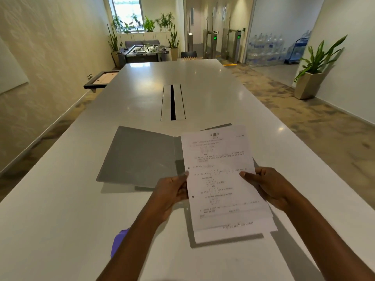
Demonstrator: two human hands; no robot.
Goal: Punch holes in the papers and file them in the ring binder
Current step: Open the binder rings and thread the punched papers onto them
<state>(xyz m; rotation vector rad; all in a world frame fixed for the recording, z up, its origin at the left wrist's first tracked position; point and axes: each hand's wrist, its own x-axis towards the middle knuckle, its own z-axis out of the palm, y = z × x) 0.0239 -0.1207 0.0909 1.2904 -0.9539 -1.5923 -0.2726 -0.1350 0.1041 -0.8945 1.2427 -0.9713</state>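
A thin stack of printed white papers [221, 179] is held above the table between both hands. Two punched holes show along its left edge. My left hand [172, 191] pinches the left edge, thumb on top. My right hand [267, 185] grips the right edge the same way. An open grey ring binder [140, 157] lies flat on the white table [60, 209] behind and to the left of the papers; its right half is hidden under them. A purple hole punch [118, 241] peeks out beside my left forearm, mostly hidden.
A cable slot [172, 102] runs along the table's middle beyond the binder. A framed board [101, 79] sits off the table's left edge. A potted plant [312, 76] stands on the floor at right, and a foosball table [143, 51] at the far end.
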